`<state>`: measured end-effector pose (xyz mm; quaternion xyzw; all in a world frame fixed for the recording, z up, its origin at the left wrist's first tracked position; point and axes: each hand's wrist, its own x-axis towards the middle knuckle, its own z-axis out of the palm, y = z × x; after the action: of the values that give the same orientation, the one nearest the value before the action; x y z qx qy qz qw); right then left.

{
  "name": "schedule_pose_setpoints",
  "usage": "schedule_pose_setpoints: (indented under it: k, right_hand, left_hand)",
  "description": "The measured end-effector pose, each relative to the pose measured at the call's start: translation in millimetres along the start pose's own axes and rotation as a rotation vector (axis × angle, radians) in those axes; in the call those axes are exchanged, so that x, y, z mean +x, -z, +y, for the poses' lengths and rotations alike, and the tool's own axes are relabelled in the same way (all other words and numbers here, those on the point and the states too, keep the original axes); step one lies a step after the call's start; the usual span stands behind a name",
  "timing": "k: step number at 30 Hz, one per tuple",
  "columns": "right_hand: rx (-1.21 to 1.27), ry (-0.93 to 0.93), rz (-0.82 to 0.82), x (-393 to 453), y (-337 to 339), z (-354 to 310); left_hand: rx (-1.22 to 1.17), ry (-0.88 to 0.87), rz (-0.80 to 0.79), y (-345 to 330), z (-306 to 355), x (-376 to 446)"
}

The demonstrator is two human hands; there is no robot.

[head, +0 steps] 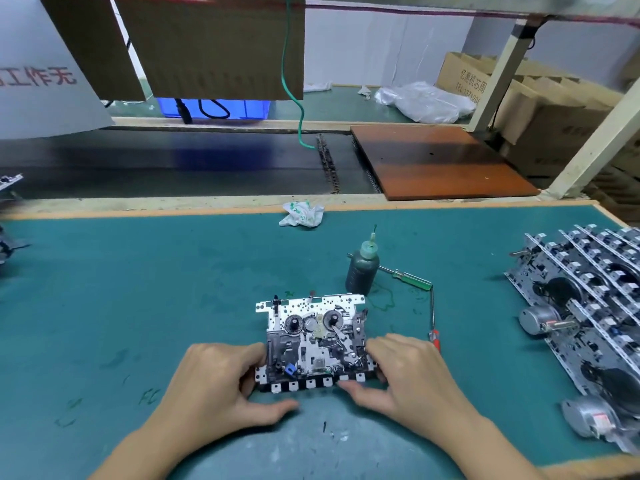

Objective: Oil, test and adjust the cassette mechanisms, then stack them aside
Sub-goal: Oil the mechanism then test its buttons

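At the left edge of the green bench mat [121, 289] a bit of metal chassis [8, 242] pokes into view, mostly cut off. Near the front edge, about midway along, a cassette mechanism [313, 341] lies flat with its two reel hubs facing up and a row of white key tabs along its near side. The left hand [221, 386] grips its left end, fingers curled against the side and thumb stretched along the mat below the tabs. The right hand [405, 372] holds the right end, fingers curled over the top corner and thumb pressed at the tabs. Up by the back edge sits a crumpled wrapper [302, 213]. Just behind the mechanism's right corner stands a dark oil bottle [362, 270] with a green needle tip, and beside it a green-handled screwdriver [408, 276] and a red-handled one [433, 323] lie meeting at an angle. Along the right edge, a stack of mechanisms [588, 306] lies in overlapping rows, round motors showing.
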<state>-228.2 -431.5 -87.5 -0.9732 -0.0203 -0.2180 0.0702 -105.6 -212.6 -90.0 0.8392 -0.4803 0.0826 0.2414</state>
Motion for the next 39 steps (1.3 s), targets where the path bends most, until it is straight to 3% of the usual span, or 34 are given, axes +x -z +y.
schedule_pose_setpoints:
  k: [5,10,15,20,22,25,29,31,33,35,37,39]
  right_hand:
    - [0.099,-0.003,-0.074,0.1,3.0,1.1]
    - [0.158,-0.005,-0.16,1.6,6.4,4.4]
    - [0.261,-0.118,-0.205,4.5,11.4,2.4]
    - [0.721,-0.323,-0.137,12.4,29.6,-1.5]
    - [0.85,-0.418,-0.203,17.5,32.9,-6.1]
    - [0.832,-0.494,-0.315,20.8,33.8,-11.8]
    - [0.767,-0.526,-0.343,21.5,36.2,-14.8]
    - [0.703,-0.521,-0.373,20.9,40.8,-15.1]
    - [0.523,-0.482,-0.433,17.2,45.8,-10.4]
    - [0.402,-0.457,-0.375,13.4,48.5,-2.5]
    - [0.555,-0.425,-0.292,10.9,48.4,0.0]
    - [0.726,-0.322,-0.313,11.3,40.5,-5.2]
  left_hand:
    - [0.035,0.092,0.059,-3.0,6.9,-0.6]
    - [-0.011,0.042,-0.008,2.3,4.5,0.9]
    - [-0.189,0.148,-0.06,7.3,8.4,0.1]
    - [-0.616,0.255,0.103,12.3,16.3,0.8]
    - [-0.754,0.369,0.157,14.6,23.5,2.5]
    - [-0.731,0.466,0.179,12.9,28.9,2.0]
    - [-0.815,0.529,0.159,14.0,31.0,-0.3]
    - [-0.764,0.521,0.152,16.7,31.8,-1.9]
    - [-0.433,0.469,0.165,18.6,29.7,-5.5]
    - [-0.173,0.422,0.25,22.1,30.6,-6.7]
    - [-0.171,0.329,0.318,26.6,35.4,-3.1]
    - [-0.281,0.2,0.292,29.3,38.7,4.6]
